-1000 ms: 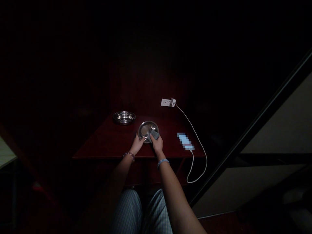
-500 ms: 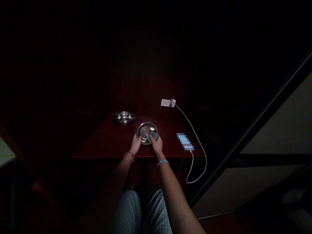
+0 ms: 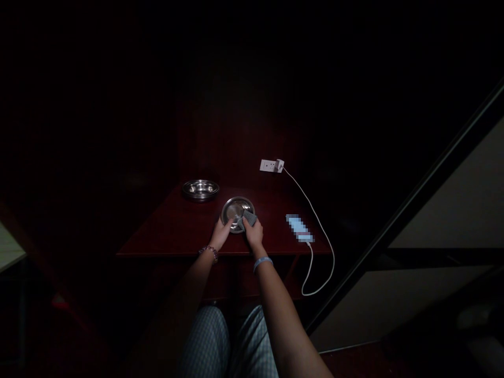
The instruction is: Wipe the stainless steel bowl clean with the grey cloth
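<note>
The steel dish [image 3: 234,210] lies between the left hand [image 3: 220,234], grasping its near-left rim, and the right hand [image 3: 254,234], clutching a grey cloth [image 3: 249,217] over its near-right side.

The dish [image 3: 232,211] between the left hand [image 3: 221,233] and the right hand [image 3: 254,234] is shiny silver, with a duller grey disc at its centre. The pad [image 3: 249,218] in the right hand is plain grey. On the left wrist, the beaded bracelet [image 3: 209,252] mixes purplish and pale tones; on the right, the band [image 3: 263,262] is light blue. Beneath both hands, the desk [image 3: 169,236] is deep dark red. Beyond them to the left, the stacked bowls [image 3: 200,196] are silver. Right of them, the phone [image 3: 300,229] shows blocky pale blue, its cable [image 3: 334,257] white. Nearer the body, the trousers [image 3: 209,333] are bluish check.
</note>
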A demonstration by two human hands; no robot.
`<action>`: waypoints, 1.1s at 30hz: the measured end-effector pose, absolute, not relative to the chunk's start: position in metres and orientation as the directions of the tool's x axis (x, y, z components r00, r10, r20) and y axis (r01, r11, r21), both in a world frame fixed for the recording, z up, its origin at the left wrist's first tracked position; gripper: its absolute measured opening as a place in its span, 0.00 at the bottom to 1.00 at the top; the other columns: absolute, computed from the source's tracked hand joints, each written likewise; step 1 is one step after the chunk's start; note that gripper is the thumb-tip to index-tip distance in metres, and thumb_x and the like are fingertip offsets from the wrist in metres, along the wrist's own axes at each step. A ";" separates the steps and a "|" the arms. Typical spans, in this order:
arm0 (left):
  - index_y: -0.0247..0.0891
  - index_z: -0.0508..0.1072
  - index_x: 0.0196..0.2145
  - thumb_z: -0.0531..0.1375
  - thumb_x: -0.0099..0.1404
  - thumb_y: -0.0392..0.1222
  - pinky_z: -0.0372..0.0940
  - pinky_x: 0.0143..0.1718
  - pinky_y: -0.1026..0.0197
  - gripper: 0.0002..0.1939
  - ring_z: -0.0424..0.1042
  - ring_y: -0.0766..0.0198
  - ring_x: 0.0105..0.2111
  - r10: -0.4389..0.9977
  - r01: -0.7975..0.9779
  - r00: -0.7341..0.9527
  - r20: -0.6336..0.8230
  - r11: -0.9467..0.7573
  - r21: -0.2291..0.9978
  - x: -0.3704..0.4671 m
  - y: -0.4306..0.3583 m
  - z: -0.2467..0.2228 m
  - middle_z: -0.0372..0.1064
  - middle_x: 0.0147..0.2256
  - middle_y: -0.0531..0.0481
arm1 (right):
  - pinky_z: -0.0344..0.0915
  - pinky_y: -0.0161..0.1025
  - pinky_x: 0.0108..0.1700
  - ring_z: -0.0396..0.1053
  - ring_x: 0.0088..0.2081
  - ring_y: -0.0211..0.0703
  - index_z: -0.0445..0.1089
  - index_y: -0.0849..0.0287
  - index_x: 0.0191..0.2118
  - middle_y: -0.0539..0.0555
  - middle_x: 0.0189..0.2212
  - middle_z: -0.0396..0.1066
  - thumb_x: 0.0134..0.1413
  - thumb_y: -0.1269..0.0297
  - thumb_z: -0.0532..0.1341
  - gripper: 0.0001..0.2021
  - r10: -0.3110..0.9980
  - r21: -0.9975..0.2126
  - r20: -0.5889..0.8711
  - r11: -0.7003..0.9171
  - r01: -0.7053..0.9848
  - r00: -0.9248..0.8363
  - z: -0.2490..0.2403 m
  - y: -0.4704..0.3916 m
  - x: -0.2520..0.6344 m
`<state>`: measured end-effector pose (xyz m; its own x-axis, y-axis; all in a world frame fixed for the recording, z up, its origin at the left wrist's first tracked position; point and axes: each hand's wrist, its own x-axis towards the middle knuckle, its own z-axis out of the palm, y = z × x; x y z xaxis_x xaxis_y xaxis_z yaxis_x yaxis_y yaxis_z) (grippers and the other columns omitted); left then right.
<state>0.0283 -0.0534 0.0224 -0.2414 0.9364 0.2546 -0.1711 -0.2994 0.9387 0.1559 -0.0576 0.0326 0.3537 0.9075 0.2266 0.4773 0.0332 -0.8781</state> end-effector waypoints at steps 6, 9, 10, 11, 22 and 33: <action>0.36 0.71 0.49 0.64 0.57 0.37 0.58 0.62 0.49 0.20 0.71 0.54 0.53 0.933 -0.153 -0.234 0.273 -0.313 0.937 0.028 -0.051 0.019 0.75 0.48 0.43 | 0.68 0.42 0.48 0.75 0.45 0.51 0.73 0.59 0.48 0.61 0.43 0.77 0.55 0.49 0.62 0.21 0.905 -0.880 0.236 0.044 0.473 0.355 0.031 -0.055 0.156; 0.36 0.70 0.50 0.64 0.57 0.36 0.58 0.62 0.49 0.22 0.71 0.55 0.53 0.931 -0.142 -0.229 0.283 -0.320 0.937 0.028 -0.049 0.018 0.74 0.49 0.43 | 0.68 0.41 0.48 0.75 0.46 0.50 0.73 0.59 0.49 0.61 0.43 0.77 0.55 0.50 0.62 0.21 0.908 -0.878 0.224 0.031 0.477 0.355 0.031 -0.056 0.156; 0.36 0.70 0.50 0.64 0.57 0.35 0.58 0.62 0.50 0.22 0.71 0.55 0.53 0.931 -0.136 -0.226 0.286 -0.321 0.937 0.028 -0.049 0.017 0.74 0.49 0.44 | 0.68 0.41 0.48 0.75 0.46 0.50 0.73 0.59 0.49 0.61 0.43 0.77 0.55 0.50 0.62 0.21 0.908 -0.876 0.219 0.023 0.482 0.356 0.032 -0.056 0.156; 0.36 0.70 0.51 0.64 0.56 0.35 0.58 0.62 0.50 0.23 0.71 0.55 0.53 0.931 -0.131 -0.224 0.289 -0.323 0.937 0.028 -0.049 0.017 0.74 0.49 0.44 | 0.68 0.41 0.48 0.75 0.46 0.50 0.73 0.58 0.49 0.61 0.43 0.77 0.55 0.50 0.62 0.21 0.909 -0.874 0.215 0.016 0.486 0.357 0.032 -0.057 0.155; 0.36 0.68 0.51 0.66 0.55 0.38 0.62 0.59 0.51 0.25 0.72 0.56 0.50 0.922 -0.080 -0.211 0.324 -0.346 0.935 0.027 -0.045 0.012 0.73 0.49 0.43 | 0.69 0.41 0.48 0.75 0.45 0.50 0.73 0.58 0.49 0.60 0.43 0.77 0.55 0.50 0.62 0.20 0.906 -0.874 0.234 0.038 0.484 0.352 0.033 -0.058 0.156; 0.37 0.66 0.54 0.67 0.54 0.44 0.62 0.58 0.50 0.30 0.72 0.56 0.51 0.917 -0.085 -0.188 0.352 -0.372 0.924 0.027 -0.044 0.011 0.73 0.49 0.43 | 0.68 0.41 0.48 0.75 0.46 0.50 0.73 0.58 0.48 0.61 0.43 0.77 0.55 0.50 0.62 0.20 0.904 -0.874 0.232 0.032 0.486 0.359 0.032 -0.056 0.155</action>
